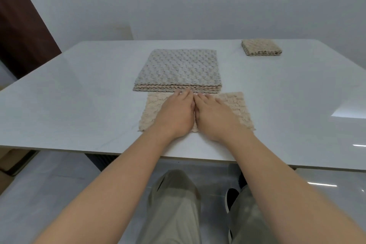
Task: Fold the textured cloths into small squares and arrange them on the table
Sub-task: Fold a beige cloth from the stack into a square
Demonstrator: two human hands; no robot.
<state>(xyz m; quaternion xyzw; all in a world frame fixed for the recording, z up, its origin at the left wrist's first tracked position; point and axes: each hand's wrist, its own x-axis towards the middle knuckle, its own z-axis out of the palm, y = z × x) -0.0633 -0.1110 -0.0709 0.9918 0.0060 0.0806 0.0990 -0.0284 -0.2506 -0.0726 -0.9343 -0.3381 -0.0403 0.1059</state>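
A beige textured cloth (235,107) lies folded into a wide strip near the table's front edge. My left hand (176,113) and my right hand (213,117) rest flat on its middle, side by side, palms down, fingers together and pointing away from me. Neither hand grips anything. Just behind the strip sits a stack of several unfolded textured cloths (178,69), grey on top and beige below. A small folded beige square (261,47) lies at the far right of the white table (79,95).
The table's front edge (59,147) runs just below my wrists. My legs and a dark shoe (231,198) show under it. A dark brown door (19,25) stands at the far left, a plain wall behind the table.
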